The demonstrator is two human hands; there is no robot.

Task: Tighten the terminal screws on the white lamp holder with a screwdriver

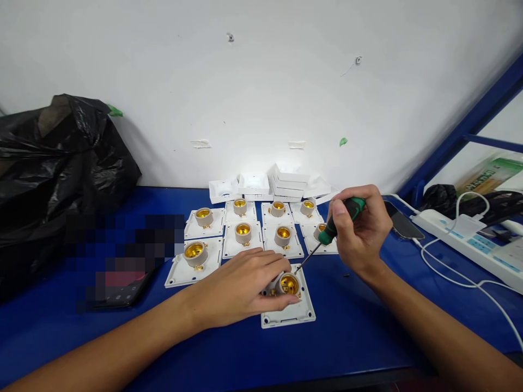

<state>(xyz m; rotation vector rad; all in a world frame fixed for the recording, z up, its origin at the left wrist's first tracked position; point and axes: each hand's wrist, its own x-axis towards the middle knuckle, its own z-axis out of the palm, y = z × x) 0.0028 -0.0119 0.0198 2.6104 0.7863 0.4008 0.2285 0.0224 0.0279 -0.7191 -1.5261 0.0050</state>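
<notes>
My left hand (245, 283) rests on a white square lamp-holder plate (292, 314) near the table's front, its fingers wrapped around the beige socket (288, 283) with a brass inside. My right hand (359, 231) grips a green-and-black handled screwdriver (341, 218); the thin shaft slants down left and its tip touches the socket's upper right side. Behind them several identical plates with sockets (243, 234) lie in rows.
Empty white plates and covers (286, 184) are stacked against the wall. A black plastic bag (61, 163) fills the left. A phone (122, 291) lies front left, another phone (402, 220) and a white power strip (469, 242) with cables at right. A small dark screw (346, 276) lies by my right wrist.
</notes>
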